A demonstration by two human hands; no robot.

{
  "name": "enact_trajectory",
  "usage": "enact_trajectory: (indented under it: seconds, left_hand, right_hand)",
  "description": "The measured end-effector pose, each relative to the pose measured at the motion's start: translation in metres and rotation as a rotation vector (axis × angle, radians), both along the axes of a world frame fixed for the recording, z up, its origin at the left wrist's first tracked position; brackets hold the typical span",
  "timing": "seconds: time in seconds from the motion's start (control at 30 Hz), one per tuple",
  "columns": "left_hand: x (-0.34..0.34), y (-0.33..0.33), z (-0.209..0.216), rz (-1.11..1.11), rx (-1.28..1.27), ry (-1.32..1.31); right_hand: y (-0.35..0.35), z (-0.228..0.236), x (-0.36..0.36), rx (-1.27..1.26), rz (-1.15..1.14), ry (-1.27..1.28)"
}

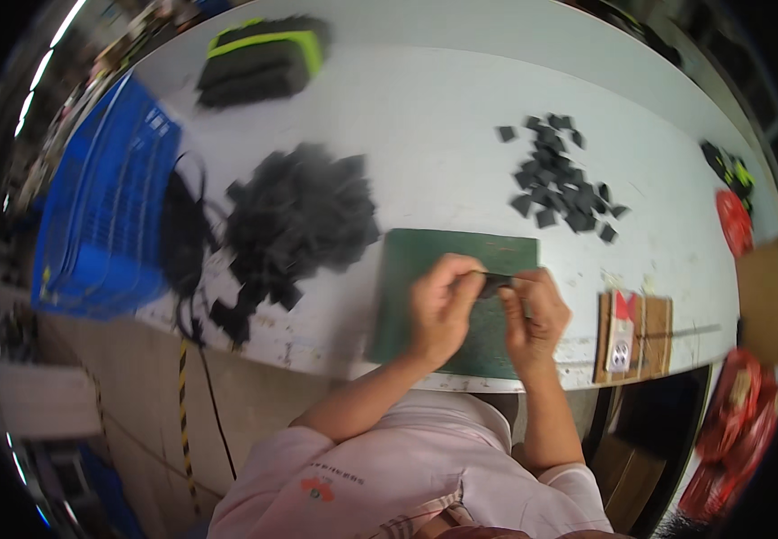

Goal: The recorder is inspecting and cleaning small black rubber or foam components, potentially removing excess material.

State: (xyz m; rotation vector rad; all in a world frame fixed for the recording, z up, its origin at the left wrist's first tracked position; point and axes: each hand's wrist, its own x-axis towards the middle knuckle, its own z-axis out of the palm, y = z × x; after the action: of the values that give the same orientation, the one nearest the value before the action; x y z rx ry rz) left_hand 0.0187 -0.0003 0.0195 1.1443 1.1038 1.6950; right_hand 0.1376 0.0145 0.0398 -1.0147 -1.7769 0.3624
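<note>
A small, flat, black piece (495, 279) is stretched between the two hands, its upper edge a nearly straight dark line; fingers hide its ends, so its full outline cannot be told. The left hand (444, 308) pinches one end between thumb and forefinger, and the right hand (537, 316) pinches the other in the same way, its thumb pointing up. Each grasp is closed on the piece, with only the piece's middle bare between them.

Right beneath the hands lies a green mat (401, 269) on the white table (434, 135). Near the grip, to its right, is a brown board (655, 337) with a red-and-white object (621, 346) on it. Beyond the grip to the right are scattered small black squares (560, 175); to its left, a larger dark heap (304, 216). Farther left stands a blue crate (115, 207), and farthest ahead, a dark folded bundle (259, 63) banded in yellow-green.
</note>
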Motion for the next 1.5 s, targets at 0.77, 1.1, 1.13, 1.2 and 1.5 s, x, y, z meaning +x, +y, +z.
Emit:
enact_trajectory:
  seconds: [0.77, 1.1, 1.13, 1.2, 1.5]
  left_hand:
    - [-0.169, -0.073, -0.106, 0.961, -0.476, 1.129]
    - [-0.220, -0.087, -0.138, 0.854, -0.411, 1.422]
    - [-0.221, -0.085, -0.141, 0.834, -0.361, 1.364]
    - [-0.215, -0.082, -0.144, 0.806, -0.302, 1.303]
    - [-0.099, -0.066, -0.115, 0.479, -0.205, 0.928]
  right_hand:
    - [0.045, -0.003, 0.041, -0.514, -0.147, 0.494]
    - [-0.029, -0.063, 0.010, -0.921, 0.022, 0.515]
    - [-0.032, -0.063, 0.011, -0.907, 0.002, 0.517]
    - [-0.037, -0.063, 0.012, -0.945, 0.047, 0.476]
    - [-0.054, -0.075, 0.002, -0.982, 0.137, 0.312]
